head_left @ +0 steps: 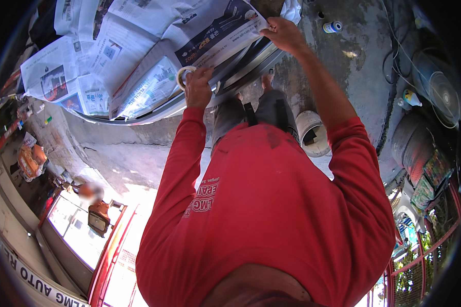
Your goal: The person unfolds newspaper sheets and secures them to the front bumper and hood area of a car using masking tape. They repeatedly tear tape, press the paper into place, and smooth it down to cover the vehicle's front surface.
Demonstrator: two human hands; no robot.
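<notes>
My left hand (198, 91) is closed around a roll of masking tape (181, 78), at the lower edge of a spread newspaper sheet (223, 31). Farther right, my right hand (284, 36) pinches that sheet's right corner between thumb and fingers. The sheet lies over a large curved body that looks like part of a vehicle. Its silver-grey edge (252, 62) shows below the paper, between my hands. More newspaper (61, 77) covers the body to the left, with crinkled clear plastic (156, 84) near the tape roll.
A pale bucket (313, 137) stands on the concrete floor by my right leg. At the right are a drink can (333, 27), a small bottle (411, 97), a round fan (440, 94) and loose cables. Another person (90, 192) is at the far left.
</notes>
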